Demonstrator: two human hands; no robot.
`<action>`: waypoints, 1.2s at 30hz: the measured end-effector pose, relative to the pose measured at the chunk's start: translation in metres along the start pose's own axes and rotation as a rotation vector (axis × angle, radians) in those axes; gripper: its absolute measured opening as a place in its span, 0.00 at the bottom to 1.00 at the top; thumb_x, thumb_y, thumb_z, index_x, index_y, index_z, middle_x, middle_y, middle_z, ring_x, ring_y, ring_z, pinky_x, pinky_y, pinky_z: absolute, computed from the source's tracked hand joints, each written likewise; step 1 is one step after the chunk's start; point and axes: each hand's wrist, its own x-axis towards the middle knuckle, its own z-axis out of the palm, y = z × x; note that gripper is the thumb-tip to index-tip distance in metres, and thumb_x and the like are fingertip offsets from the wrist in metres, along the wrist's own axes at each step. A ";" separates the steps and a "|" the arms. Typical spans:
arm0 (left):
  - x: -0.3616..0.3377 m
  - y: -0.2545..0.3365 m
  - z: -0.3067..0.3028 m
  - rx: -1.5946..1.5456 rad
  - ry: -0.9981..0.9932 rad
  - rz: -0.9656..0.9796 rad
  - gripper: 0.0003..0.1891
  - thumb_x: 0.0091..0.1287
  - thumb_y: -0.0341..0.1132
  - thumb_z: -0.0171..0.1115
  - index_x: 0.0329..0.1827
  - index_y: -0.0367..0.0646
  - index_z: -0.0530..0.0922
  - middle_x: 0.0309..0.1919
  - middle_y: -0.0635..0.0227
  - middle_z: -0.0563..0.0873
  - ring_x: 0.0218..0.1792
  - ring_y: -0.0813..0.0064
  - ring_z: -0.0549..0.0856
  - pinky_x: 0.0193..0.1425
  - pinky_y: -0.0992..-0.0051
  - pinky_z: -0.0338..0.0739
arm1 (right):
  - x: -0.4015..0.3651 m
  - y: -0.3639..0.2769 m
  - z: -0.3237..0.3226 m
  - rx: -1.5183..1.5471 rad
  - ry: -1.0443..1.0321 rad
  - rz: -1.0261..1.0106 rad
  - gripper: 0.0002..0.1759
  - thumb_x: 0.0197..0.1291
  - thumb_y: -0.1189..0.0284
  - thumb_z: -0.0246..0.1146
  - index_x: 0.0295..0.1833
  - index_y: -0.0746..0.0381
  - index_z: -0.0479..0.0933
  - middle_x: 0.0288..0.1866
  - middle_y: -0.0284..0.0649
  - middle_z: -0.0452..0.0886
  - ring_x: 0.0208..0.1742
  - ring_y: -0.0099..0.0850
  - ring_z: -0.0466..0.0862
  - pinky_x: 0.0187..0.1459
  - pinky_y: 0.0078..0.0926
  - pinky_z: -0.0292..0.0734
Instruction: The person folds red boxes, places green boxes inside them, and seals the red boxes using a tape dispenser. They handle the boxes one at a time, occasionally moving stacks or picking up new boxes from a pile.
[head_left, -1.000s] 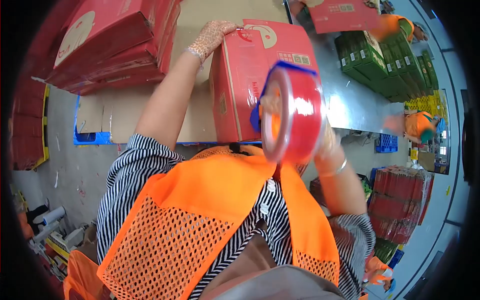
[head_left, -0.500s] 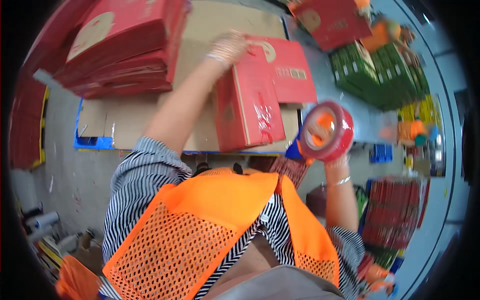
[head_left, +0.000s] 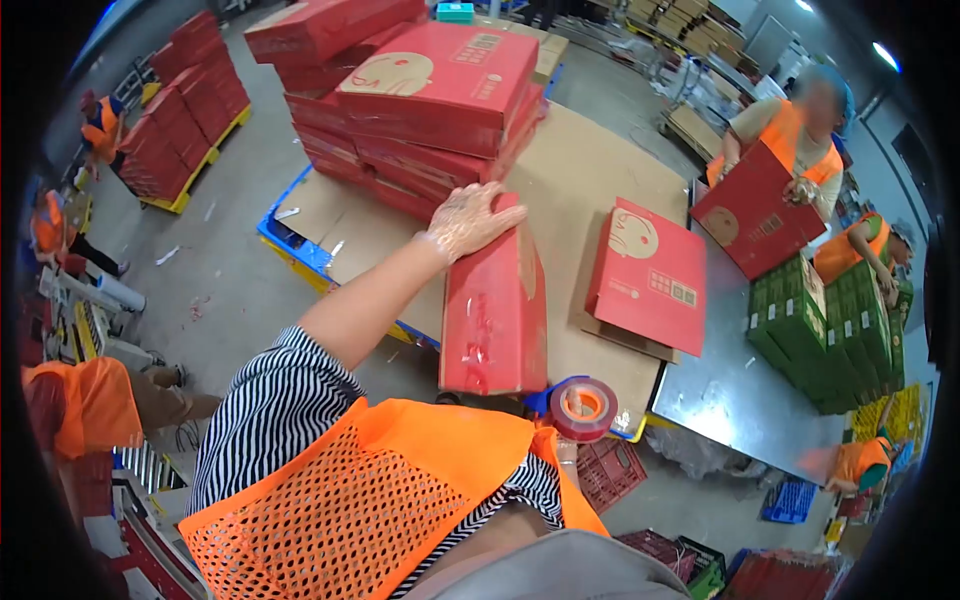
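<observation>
A long red carton [head_left: 493, 320] stands on its narrow side near the table's front edge, clear tape shining on the face toward me. My left hand [head_left: 470, 222], in a thin clear glove, grips its far upper end, fingers bent over the edge. Low by the table corner, my right hand [head_left: 567, 452] is mostly hidden behind a tape dispenser [head_left: 583, 408] with a red-rimmed roll, which it holds by the handle. Right of the carton, another red carton [head_left: 648, 270] lies apart on the cardboard-covered table [head_left: 575, 150].
Stacked red cartons [head_left: 430, 90] rise just beyond my left hand. A metal table [head_left: 730, 370] adjoins on the right, bearing green cartons [head_left: 830, 320]. Across it a co-worker [head_left: 790, 130] holds a red carton. A red crate [head_left: 610, 475] sits on the floor below.
My view has swung. The gripped carton now stands nearer the stack, apart from the other red carton. My right hand has lowered the tape dispenser toward the table corner.
</observation>
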 end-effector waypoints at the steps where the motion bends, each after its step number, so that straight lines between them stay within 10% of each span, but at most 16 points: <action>1: -0.012 -0.005 -0.004 -0.040 0.047 -0.069 0.39 0.61 0.65 0.59 0.63 0.40 0.75 0.59 0.50 0.79 0.62 0.49 0.76 0.68 0.57 0.70 | 0.000 0.002 -0.001 -0.006 0.004 -0.011 0.24 0.67 0.71 0.61 0.68 0.58 0.70 0.62 0.42 0.78 0.59 0.34 0.80 0.59 0.37 0.79; 11: -0.052 0.060 -0.091 -0.190 0.417 0.353 0.34 0.59 0.56 0.68 0.59 0.38 0.75 0.54 0.52 0.80 0.58 0.50 0.76 0.65 0.58 0.71 | 0.035 -0.113 0.042 -0.107 -0.048 -0.377 0.24 0.67 0.71 0.60 0.69 0.57 0.69 0.65 0.43 0.76 0.61 0.35 0.78 0.61 0.38 0.78; 14: -0.038 0.058 -0.146 -0.332 0.697 0.490 0.32 0.61 0.54 0.69 0.59 0.38 0.74 0.51 0.51 0.80 0.56 0.52 0.78 0.63 0.60 0.72 | 0.088 -0.197 0.114 -0.042 -0.156 -0.792 0.24 0.67 0.71 0.60 0.69 0.57 0.69 0.66 0.43 0.76 0.62 0.35 0.78 0.61 0.38 0.77; 15: -0.024 0.051 -0.160 -0.468 0.759 0.462 0.34 0.60 0.58 0.68 0.57 0.37 0.75 0.50 0.50 0.81 0.55 0.51 0.79 0.61 0.60 0.73 | 0.125 -0.229 0.139 0.036 -0.193 -1.156 0.30 0.74 0.53 0.50 0.71 0.63 0.64 0.58 0.48 0.80 0.56 0.35 0.82 0.64 0.36 0.76; 17: 0.006 0.029 -0.191 -0.676 0.903 0.414 0.35 0.61 0.61 0.67 0.57 0.37 0.76 0.49 0.48 0.81 0.55 0.50 0.80 0.60 0.60 0.74 | 0.078 -0.316 0.265 -0.329 -1.512 -0.599 0.31 0.73 0.56 0.51 0.74 0.63 0.60 0.64 0.50 0.75 0.59 0.34 0.81 0.57 0.38 0.81; 18: 0.021 0.015 -0.203 -0.749 0.986 0.390 0.35 0.63 0.61 0.66 0.58 0.36 0.76 0.49 0.47 0.81 0.55 0.51 0.80 0.61 0.61 0.73 | 0.066 -0.313 0.309 0.070 -1.215 -0.325 0.36 0.72 0.57 0.53 0.77 0.64 0.54 0.70 0.57 0.70 0.63 0.41 0.79 0.45 0.41 0.82; 20: 0.043 -0.019 -0.220 -0.655 1.173 0.291 0.36 0.64 0.62 0.64 0.60 0.37 0.75 0.50 0.45 0.81 0.56 0.52 0.80 0.63 0.60 0.72 | 0.093 -0.321 0.364 0.145 -1.204 -0.473 0.44 0.68 0.54 0.57 0.79 0.67 0.48 0.68 0.59 0.71 0.62 0.50 0.80 0.37 0.37 0.84; 22: 0.067 -0.055 -0.217 -0.569 1.304 0.163 0.34 0.65 0.61 0.63 0.61 0.38 0.75 0.54 0.45 0.81 0.57 0.52 0.80 0.64 0.61 0.71 | 0.117 -0.341 0.409 0.001 -1.384 -0.131 0.48 0.64 0.53 0.62 0.78 0.69 0.50 0.71 0.60 0.68 0.66 0.58 0.75 0.51 0.47 0.84; 26: 0.083 -0.111 -0.186 -0.783 1.008 -0.098 0.33 0.67 0.61 0.61 0.61 0.41 0.75 0.54 0.46 0.83 0.57 0.53 0.82 0.63 0.60 0.73 | 0.103 -0.274 0.450 -0.124 -1.097 -0.415 0.48 0.56 0.57 0.68 0.75 0.70 0.57 0.77 0.56 0.58 0.77 0.55 0.59 0.63 0.59 0.75; 33: 0.102 -0.109 -0.166 -0.638 1.167 -0.119 0.28 0.74 0.52 0.57 0.62 0.35 0.72 0.55 0.52 0.80 0.58 0.62 0.76 0.66 0.64 0.67 | 0.098 -0.233 0.462 -0.163 -1.121 -0.224 0.53 0.47 0.57 0.72 0.75 0.70 0.58 0.78 0.50 0.58 0.76 0.49 0.63 0.73 0.51 0.63; 36: 0.090 -0.110 -0.147 -0.542 1.340 -0.040 0.15 0.71 0.40 0.57 0.42 0.31 0.76 0.39 0.59 0.81 0.41 0.67 0.79 0.54 0.67 0.75 | 0.118 -0.246 0.427 -0.227 -1.053 -0.271 0.53 0.46 0.57 0.73 0.75 0.68 0.59 0.79 0.49 0.58 0.77 0.48 0.62 0.72 0.46 0.65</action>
